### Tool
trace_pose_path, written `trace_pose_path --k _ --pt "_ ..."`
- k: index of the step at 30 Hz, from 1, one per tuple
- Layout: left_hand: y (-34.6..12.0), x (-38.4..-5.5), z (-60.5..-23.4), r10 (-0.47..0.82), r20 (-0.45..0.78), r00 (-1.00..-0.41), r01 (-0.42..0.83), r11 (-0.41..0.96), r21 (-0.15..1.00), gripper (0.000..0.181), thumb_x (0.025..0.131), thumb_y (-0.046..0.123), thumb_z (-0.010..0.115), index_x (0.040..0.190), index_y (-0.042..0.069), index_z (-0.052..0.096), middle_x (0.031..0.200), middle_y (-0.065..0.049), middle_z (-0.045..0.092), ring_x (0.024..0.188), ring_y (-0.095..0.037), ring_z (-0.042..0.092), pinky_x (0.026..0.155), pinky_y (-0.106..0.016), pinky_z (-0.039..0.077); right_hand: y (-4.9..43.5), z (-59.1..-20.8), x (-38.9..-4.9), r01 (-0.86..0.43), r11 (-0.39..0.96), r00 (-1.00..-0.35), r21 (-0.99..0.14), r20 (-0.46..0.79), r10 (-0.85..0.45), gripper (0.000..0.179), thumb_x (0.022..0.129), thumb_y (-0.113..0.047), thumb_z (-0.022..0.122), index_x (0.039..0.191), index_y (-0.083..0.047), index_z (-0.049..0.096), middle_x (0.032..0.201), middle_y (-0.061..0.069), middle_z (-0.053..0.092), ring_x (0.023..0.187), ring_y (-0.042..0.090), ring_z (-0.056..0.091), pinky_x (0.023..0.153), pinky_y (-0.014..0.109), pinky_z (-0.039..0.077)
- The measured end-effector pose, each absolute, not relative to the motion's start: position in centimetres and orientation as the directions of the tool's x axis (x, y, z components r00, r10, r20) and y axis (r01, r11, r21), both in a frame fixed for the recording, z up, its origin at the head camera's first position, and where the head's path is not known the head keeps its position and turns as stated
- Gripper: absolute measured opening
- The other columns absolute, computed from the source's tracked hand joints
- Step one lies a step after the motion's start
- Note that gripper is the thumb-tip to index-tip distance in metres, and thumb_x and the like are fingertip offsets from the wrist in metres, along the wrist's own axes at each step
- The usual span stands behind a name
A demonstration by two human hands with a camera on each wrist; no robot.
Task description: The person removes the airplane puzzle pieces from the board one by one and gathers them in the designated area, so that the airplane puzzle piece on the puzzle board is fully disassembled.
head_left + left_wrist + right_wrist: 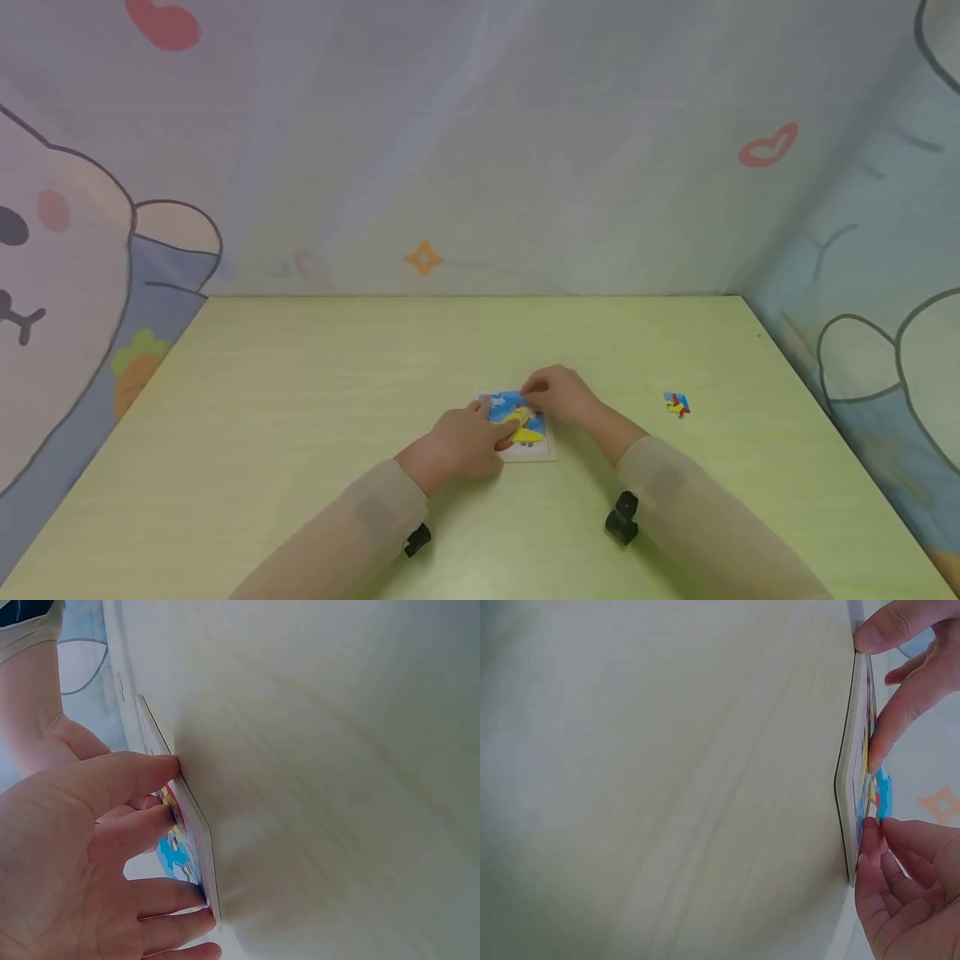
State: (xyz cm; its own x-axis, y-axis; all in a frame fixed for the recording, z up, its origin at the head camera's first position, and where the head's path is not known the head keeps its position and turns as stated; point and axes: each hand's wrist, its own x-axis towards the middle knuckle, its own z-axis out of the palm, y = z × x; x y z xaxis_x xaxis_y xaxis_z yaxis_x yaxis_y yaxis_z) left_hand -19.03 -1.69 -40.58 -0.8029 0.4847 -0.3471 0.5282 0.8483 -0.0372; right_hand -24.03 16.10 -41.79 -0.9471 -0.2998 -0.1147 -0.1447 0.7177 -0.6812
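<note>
A puzzle board [536,457] with a yellow plane on a blue background lies flat near the middle of the counter [300,375]. Its left side is steadied by the left hand [468,442], whose extended fingers are spread, with the thumb set at the near edge and the index finger pressed onto the picture. A blue puzzle piece [886,796] is pinched between the thumb and fingers of the right hand [562,396] at the board's far right. Well apart to the right, loose blue, red and yellow puzzle material [677,405] is seen.
</note>
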Motion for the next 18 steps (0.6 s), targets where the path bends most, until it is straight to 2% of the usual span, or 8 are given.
trace_pose_path --k 8,12,18 --pt "-1.6 -19.1 -40.5 0.47 -0.36 -0.806 0.516 0.856 -0.039 0.056 0.09 0.037 0.052 0.144 0.037 0.035 0.149 -0.016 0.027 0.134 -0.03 0.03 0.087 -0.04 0.045 16.5 -41.9 -24.3 -0.048 0.609 -0.946 -0.791 -0.16 -0.283 0.014 0.09 -0.007 0.061 0.098 0.002 0.068 0.084 0.006 0.068 0.074 0.014 0.064 0.072 0.029 0.051" --pt "-1.5 -19.0 -40.2 0.467 -0.361 -0.807 0.509 0.861 -0.025 0.056 0.09 0.037 0.053 0.143 0.037 0.036 0.148 -0.016 0.029 0.134 -0.03 0.031 0.088 -0.041 0.044 17.0 -42.1 -24.6 0.011 0.544 -0.946 -0.839 -0.184 -0.265 0.015 0.089 -0.006 0.061 0.099 0.004 0.067 0.089 0.01 0.069 0.078 0.017 0.067 0.073 0.029 0.052" --pt "-1.6 -19.1 -40.2 0.463 -0.36 -0.81 0.502 0.865 -0.015 0.056 0.089 0.035 0.053 0.143 0.036 0.037 0.148 -0.016 0.03 0.134 -0.03 0.03 0.089 -0.042 0.044 17.8 -42.3 -24.9 0.008 0.574 -0.954 -0.819 -0.178 -0.24 0.016 0.088 -0.013 0.065 0.097 -0.001 0.069 0.089 0.006 0.069 0.081 0.015 0.065 0.077 0.03 0.049"
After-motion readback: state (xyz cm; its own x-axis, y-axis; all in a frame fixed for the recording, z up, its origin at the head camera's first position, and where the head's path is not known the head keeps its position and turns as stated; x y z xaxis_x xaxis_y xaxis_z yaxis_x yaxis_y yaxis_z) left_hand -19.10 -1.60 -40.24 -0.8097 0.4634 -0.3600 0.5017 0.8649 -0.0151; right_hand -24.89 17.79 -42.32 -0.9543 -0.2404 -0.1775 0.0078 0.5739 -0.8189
